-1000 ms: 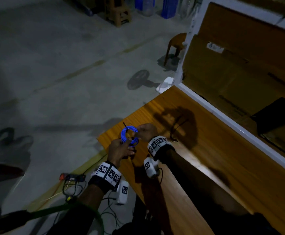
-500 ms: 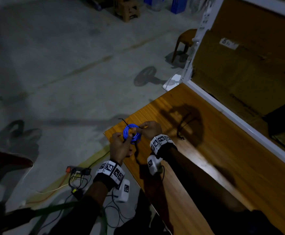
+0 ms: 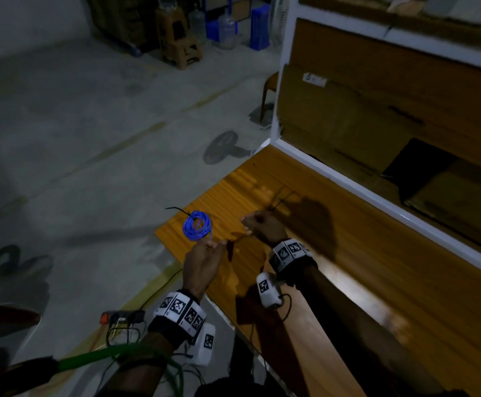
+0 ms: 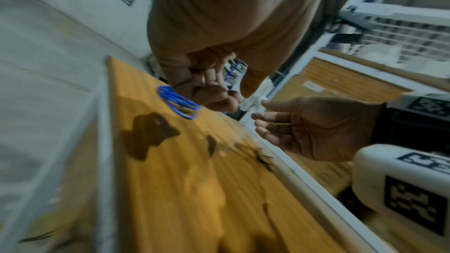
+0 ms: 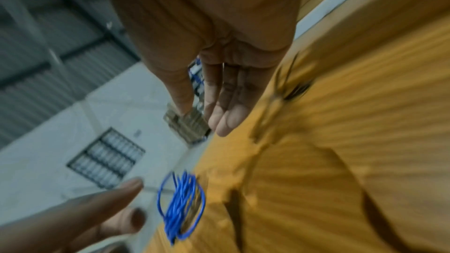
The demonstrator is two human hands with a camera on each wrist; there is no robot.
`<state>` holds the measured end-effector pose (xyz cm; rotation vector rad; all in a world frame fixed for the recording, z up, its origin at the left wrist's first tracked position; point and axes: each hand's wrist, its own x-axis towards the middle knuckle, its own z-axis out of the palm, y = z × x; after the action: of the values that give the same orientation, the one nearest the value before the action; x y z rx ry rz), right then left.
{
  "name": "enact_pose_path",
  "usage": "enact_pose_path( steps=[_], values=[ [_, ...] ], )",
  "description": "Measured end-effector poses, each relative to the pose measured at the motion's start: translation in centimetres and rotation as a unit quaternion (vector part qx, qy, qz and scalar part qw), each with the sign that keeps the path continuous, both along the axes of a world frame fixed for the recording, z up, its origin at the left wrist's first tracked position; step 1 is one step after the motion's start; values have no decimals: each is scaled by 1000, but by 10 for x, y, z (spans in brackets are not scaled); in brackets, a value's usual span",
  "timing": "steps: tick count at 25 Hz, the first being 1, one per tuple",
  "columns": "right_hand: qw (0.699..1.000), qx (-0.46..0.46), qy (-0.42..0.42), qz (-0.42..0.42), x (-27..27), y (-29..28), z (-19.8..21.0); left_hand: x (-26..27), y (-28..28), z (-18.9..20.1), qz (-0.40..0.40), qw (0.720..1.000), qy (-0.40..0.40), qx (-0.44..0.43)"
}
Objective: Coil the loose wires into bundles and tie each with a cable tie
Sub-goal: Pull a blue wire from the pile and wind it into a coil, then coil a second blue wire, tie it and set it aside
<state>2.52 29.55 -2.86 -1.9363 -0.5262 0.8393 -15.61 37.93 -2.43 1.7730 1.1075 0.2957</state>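
Now blue coil (image 3: 197, 225) near table (image 3: 348, 267) corner, hands apart.

A coil of thin blue wire (image 3: 197, 225) sits at the far left corner of the wooden worktop (image 3: 348, 282), wound into a small round bundle of several loops. A black cable tie (image 3: 177, 210) binds it, its loose tail sticking out to the left past the worktop's edge. More black cable ties (image 3: 280, 199) lie scattered farther right, blurred.

One blue wire coil (image 3: 197, 225), apparently.
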Motion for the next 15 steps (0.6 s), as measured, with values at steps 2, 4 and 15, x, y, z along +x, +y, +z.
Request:
enact_pose_path(
  steps=[2,4,15],
  values=[
    [999,23,0,-25,-1,-43,14,15,-30,12,-59,998,-8,-19],
    [997,34,-11,-67,-1,-92,23,33,-62,24,-138,988,-22,-62],
    [932,29,-26,-361,-16,-370,46,128,-240,68,-552,830,-21,-76]
  ],
)
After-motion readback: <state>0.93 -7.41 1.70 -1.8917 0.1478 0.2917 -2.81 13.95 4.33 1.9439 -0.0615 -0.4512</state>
